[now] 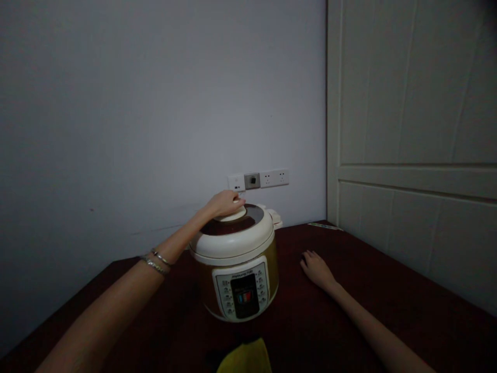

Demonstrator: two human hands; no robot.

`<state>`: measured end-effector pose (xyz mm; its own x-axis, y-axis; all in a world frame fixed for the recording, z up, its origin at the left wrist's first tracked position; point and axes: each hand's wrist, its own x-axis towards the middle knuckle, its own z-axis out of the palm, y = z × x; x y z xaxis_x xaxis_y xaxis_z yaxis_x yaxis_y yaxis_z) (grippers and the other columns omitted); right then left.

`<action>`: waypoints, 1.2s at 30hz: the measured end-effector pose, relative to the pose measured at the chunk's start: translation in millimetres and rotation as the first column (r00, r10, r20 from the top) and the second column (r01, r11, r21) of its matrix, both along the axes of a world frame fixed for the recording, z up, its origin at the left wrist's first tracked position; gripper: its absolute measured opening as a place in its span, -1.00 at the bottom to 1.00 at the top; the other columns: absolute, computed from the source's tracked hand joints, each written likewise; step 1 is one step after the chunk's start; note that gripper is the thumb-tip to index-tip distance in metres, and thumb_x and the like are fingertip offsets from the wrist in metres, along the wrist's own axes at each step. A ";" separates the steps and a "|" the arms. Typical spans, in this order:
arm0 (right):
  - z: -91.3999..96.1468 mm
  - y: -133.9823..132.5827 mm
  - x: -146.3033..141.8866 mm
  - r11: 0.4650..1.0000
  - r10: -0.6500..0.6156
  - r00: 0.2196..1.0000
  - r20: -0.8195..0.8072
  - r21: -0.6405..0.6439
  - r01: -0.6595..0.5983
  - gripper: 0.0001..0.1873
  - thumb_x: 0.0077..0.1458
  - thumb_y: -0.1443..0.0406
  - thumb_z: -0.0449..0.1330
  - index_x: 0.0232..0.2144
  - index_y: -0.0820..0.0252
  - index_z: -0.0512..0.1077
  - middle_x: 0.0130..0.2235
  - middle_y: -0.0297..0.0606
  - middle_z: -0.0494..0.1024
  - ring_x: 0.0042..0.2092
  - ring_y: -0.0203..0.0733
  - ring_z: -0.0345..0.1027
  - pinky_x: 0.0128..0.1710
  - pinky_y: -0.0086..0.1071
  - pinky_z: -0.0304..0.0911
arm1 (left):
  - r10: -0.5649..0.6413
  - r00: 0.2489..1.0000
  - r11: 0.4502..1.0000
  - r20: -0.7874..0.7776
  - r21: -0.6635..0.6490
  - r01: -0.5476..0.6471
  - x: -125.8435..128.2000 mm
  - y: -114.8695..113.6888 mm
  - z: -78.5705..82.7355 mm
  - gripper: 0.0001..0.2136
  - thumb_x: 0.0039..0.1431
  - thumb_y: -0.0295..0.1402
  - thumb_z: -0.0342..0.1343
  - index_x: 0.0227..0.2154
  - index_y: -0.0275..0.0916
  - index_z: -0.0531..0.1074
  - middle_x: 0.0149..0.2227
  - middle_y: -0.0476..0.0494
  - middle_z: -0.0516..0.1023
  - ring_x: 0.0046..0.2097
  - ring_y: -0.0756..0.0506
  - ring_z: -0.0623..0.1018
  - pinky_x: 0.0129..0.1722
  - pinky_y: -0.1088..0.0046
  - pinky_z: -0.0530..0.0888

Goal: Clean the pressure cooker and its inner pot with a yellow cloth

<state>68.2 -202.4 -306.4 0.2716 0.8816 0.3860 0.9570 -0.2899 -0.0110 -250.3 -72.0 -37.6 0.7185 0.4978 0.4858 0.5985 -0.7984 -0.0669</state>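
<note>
A white and gold electric pressure cooker (pixel 234 243) stands upright on the dark red table, its front panel (pixel 244 291) of buttons and small display facing me. My left hand (pixel 225 203) reaches over the top and is closed around the white lid handle (pixel 232 215). The lid sits on the pot, and the palm hides part of the handle. To the right of the cooker, apart from it, my right hand (pixel 317 268) rests palm down on the table with its fingers extended.
A yellow-green cloth-like thing (pixel 246 357) shows at the bottom edge. Wall sockets (pixel 274 178) and a grey switch plate (pixel 252 181) are on the wall behind the cooker. A thin patterned strip (pixel 325 226) lies at the table's back, near a white panelled door (pixel 415 217).
</note>
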 end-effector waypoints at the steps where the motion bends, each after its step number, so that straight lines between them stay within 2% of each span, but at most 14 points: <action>1: -0.1 0.1 -0.1 1.000 -0.002 1.000 0.000 0.000 0.002 -0.57 0.18 0.30 -0.09 -0.07 0.46 0.42 0.04 0.11 0.43 0.13 0.03 0.25 0.19 -0.20 -0.03 | 0.001 1.000 1.000 -0.002 0.000 -0.001 -0.1 0.4 -0.1 -0.54 0.17 -0.09 -0.19 -0.38 -0.31 0.53 -0.31 -0.33 0.58 -0.30 -0.15 0.52 -0.32 0.37 0.34; 25: 2.9 -1.5 -6.0 0.997 -0.075 0.997 -0.036 -0.020 0.074 -0.55 0.18 0.30 -0.09 -0.01 0.44 0.40 0.10 0.11 0.37 0.18 0.11 0.15 0.13 -0.14 0.04 | -0.138 0.990 0.990 -0.005 0.032 0.138 -3.2 5.7 1.2 -0.63 0.20 -0.15 -0.15 -0.44 -0.28 0.45 -0.37 -0.22 0.54 -0.38 -0.08 0.44 -0.37 0.42 0.27; 36: 3.8 -1.1 -7.9 0.996 -0.087 0.995 -0.056 -0.020 0.086 -0.54 0.17 0.30 -0.08 0.01 0.43 0.39 0.12 0.09 0.36 0.19 0.07 0.15 0.16 -0.15 0.01 | -0.226 0.974 0.974 0.030 0.007 0.226 -4.4 14.6 -0.4 -0.64 0.19 -0.14 -0.12 -0.47 -0.29 0.43 -0.41 -0.20 0.51 -0.41 -0.06 0.40 -0.39 0.42 0.24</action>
<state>60.4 -203.5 -302.6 0.3684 0.8604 0.3522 0.9262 -0.3725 -0.0590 -254.7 -57.4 -37.9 0.7973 0.3226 0.5102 0.4043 -0.9130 -0.0545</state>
